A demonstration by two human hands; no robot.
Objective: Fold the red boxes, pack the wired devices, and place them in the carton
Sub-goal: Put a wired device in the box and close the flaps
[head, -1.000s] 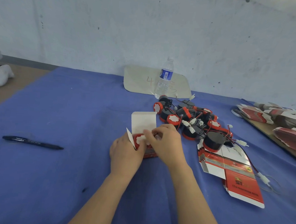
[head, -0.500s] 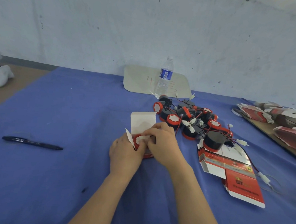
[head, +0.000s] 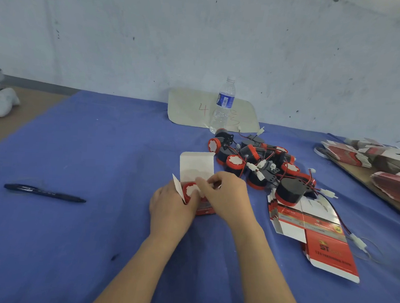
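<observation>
A small red box [head: 205,209] lies on the blue cloth with its white lid flap [head: 196,166] standing open. A red-faced wired device [head: 191,191] sits in its mouth. My left hand [head: 170,203] grips the box on its left side. My right hand [head: 226,198] curls over the box top, its fingers on the device. A heap of black and red wired devices [head: 262,166] lies just behind and to the right. Flat red box blanks [head: 307,226] lie to the right, one black device standing on them.
A water bottle [head: 223,103] stands at the back on a pale sheet [head: 190,108]. A black pen [head: 44,192] lies at the left. More stacked box blanks [head: 380,164] rest on a board at the right edge. No carton is in view.
My right hand's fingers shifted slightly on the device at the box mouth. The left hand and the box stayed where they were.
</observation>
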